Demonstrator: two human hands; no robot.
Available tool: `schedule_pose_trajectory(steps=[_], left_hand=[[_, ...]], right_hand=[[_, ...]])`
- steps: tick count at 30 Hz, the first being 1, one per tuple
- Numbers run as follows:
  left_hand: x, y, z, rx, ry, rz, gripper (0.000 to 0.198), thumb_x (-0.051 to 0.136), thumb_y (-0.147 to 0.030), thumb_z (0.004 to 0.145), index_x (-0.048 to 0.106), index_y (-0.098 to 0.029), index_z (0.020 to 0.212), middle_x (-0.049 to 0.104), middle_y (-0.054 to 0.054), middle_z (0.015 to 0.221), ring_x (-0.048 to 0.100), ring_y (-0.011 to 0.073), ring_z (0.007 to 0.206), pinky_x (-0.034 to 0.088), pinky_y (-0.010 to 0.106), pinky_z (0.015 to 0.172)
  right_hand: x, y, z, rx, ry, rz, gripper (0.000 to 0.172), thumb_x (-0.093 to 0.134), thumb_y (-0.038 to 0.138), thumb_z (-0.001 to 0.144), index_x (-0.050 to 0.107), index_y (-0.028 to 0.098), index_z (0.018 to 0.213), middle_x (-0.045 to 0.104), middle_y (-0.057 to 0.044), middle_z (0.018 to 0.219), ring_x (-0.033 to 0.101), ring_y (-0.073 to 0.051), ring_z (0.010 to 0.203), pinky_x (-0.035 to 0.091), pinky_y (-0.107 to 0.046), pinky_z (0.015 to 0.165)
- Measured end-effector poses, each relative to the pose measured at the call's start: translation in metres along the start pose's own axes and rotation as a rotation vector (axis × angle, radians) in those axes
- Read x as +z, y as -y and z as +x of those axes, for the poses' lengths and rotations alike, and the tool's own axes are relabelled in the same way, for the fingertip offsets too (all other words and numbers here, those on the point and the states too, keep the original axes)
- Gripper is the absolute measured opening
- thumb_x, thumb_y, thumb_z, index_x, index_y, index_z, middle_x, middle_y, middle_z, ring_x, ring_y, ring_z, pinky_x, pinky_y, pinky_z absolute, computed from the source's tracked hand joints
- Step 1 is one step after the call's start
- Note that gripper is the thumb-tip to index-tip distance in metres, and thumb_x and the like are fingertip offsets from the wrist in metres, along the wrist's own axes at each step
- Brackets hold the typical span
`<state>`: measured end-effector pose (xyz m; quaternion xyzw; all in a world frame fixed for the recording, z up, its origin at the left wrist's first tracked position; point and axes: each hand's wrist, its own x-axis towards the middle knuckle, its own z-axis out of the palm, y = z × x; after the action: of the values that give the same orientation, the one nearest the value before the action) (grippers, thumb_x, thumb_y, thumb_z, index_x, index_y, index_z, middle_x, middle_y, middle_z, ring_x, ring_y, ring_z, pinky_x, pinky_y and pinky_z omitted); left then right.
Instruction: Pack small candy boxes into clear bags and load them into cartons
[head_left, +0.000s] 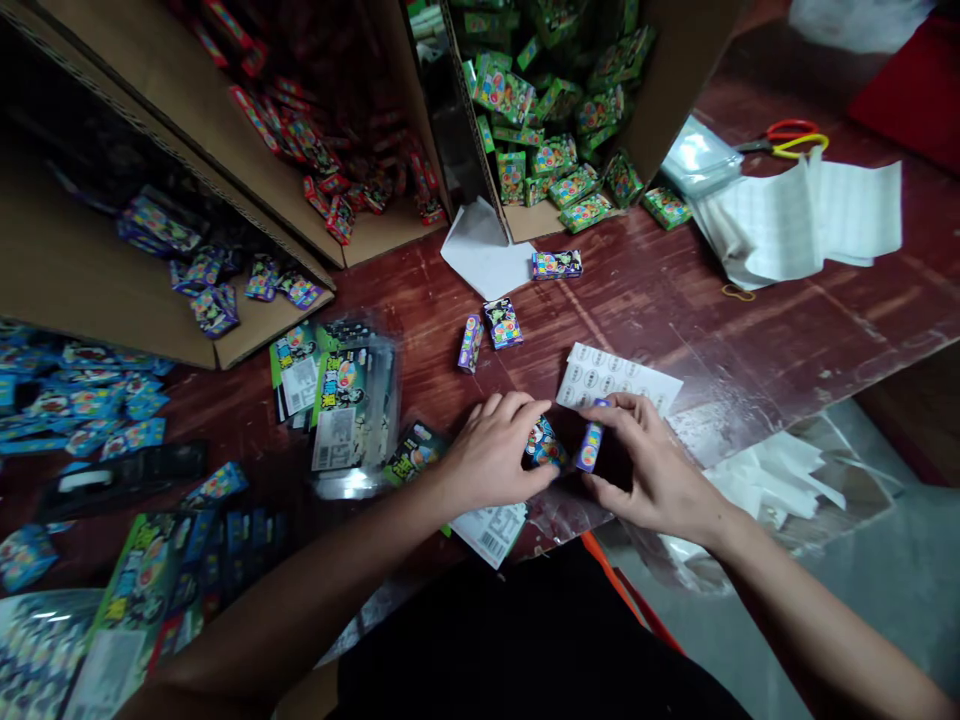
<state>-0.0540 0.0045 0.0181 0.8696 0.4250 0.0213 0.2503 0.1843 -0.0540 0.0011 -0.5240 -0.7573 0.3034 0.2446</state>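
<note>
My left hand [487, 455] is closed round a small blue candy box [544, 442], with its thumb and fingers on the box's sides. A small purple candy box [590, 447] is pinched on end between the thumb and fingers of my right hand [649, 465]. Both boxes are close together near the table's front edge. Beneath my left wrist lies a printed green and black card pack [491, 535], partly hidden by the arm. Just beyond my right hand is a sheet of round stickers [619, 380]. Further back sit two purple boxes [502, 323] and another purple box [556, 264].
Cardboard cartons hold purple boxes [214, 310], red boxes [341, 215] and green boxes [555, 155]. At left are piled blue boxes [97, 390] and stacked card packs [352, 410]. Scissors [799, 138] and white paper strips [787, 225] lie at right. A plastic bag [780, 490] hangs by the edge.
</note>
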Motion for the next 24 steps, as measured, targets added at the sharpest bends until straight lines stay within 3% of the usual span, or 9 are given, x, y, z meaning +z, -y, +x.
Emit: schedule_pose_trajectory(steps=[3,7,9,11,14,17,20,24], left_hand=[[0.009,-0.006,0.002,-0.023,0.026,0.024,0.079,0.077,-0.054,0.071,0.05,-0.02,0.136,0.055,0.011,0.131,0.052,0.0323,0.116,0.044,0.047,0.102],[0.012,-0.003,0.001,0.01,0.049,0.037,0.076,0.066,-0.032,0.08,0.036,-0.017,0.148,0.053,0.012,0.134,0.049,0.0301,0.123,0.04,0.043,0.108],[0.01,0.001,-0.001,0.071,0.077,0.024,0.082,0.062,-0.025,0.081,0.025,-0.017,0.154,0.05,0.012,0.141,0.046,0.0287,0.129,0.036,0.042,0.112],[0.007,0.005,-0.002,0.127,0.106,0.013,0.087,0.061,-0.022,0.08,0.019,-0.018,0.156,0.047,0.011,0.147,0.043,0.0276,0.133,0.033,0.04,0.114],[0.006,0.005,-0.003,0.153,0.123,0.017,0.089,0.062,-0.022,0.081,0.016,-0.019,0.157,0.045,0.011,0.151,0.042,0.0272,0.135,0.031,0.039,0.114],[0.01,0.0,-0.002,0.113,0.116,0.035,0.098,0.073,-0.038,0.079,0.017,-0.02,0.157,0.046,0.012,0.15,0.044,0.0312,0.133,0.033,0.044,0.11],[0.014,-0.006,0.0,0.06,0.077,0.056,0.102,0.079,-0.054,0.073,0.028,-0.02,0.154,0.051,0.013,0.144,0.046,0.0338,0.127,0.036,0.046,0.106],[0.011,-0.01,0.0,0.0,0.039,0.042,0.076,0.079,-0.049,0.073,0.05,-0.022,0.137,0.057,0.01,0.133,0.05,0.0318,0.119,0.041,0.044,0.101]], right_hand=[[0.007,-0.003,-0.009,0.003,-0.039,0.118,0.05,0.067,0.031,0.084,0.039,0.024,0.124,0.048,-0.015,0.132,0.048,-0.032,0.131,0.047,-0.05,0.106],[0.013,-0.013,-0.021,-0.059,0.054,0.018,0.041,0.064,0.03,0.087,0.041,0.023,0.12,0.04,-0.019,0.15,0.033,-0.037,0.146,0.039,-0.058,0.113],[0.014,-0.017,-0.024,-0.09,0.08,-0.044,0.042,0.064,0.031,0.088,0.044,0.022,0.124,0.038,-0.019,0.153,0.034,-0.036,0.146,0.038,-0.059,0.114],[0.016,-0.02,-0.022,-0.118,0.085,-0.056,0.053,0.064,0.032,0.09,0.041,0.021,0.136,0.04,-0.019,0.153,0.037,-0.034,0.145,0.038,-0.057,0.115],[0.019,-0.022,-0.015,-0.166,0.1,-0.068,0.081,0.065,0.034,0.09,0.02,0.017,0.156,0.038,-0.02,0.157,0.034,-0.033,0.148,0.036,-0.057,0.118],[0.022,-0.028,-0.008,-0.18,0.136,-0.105,0.096,0.067,0.04,0.091,0.006,0.017,0.162,0.033,-0.02,0.161,0.031,-0.036,0.149,0.037,-0.059,0.118],[0.027,-0.031,-0.006,-0.184,0.146,-0.145,0.106,0.07,0.046,0.088,-0.001,0.018,0.163,0.033,-0.021,0.161,0.032,-0.038,0.148,0.039,-0.06,0.116],[0.015,-0.018,-0.007,-0.193,0.159,-0.199,0.115,0.076,0.048,0.083,-0.003,0.02,0.163,0.035,-0.02,0.161,0.038,-0.038,0.146,0.047,-0.057,0.111]])
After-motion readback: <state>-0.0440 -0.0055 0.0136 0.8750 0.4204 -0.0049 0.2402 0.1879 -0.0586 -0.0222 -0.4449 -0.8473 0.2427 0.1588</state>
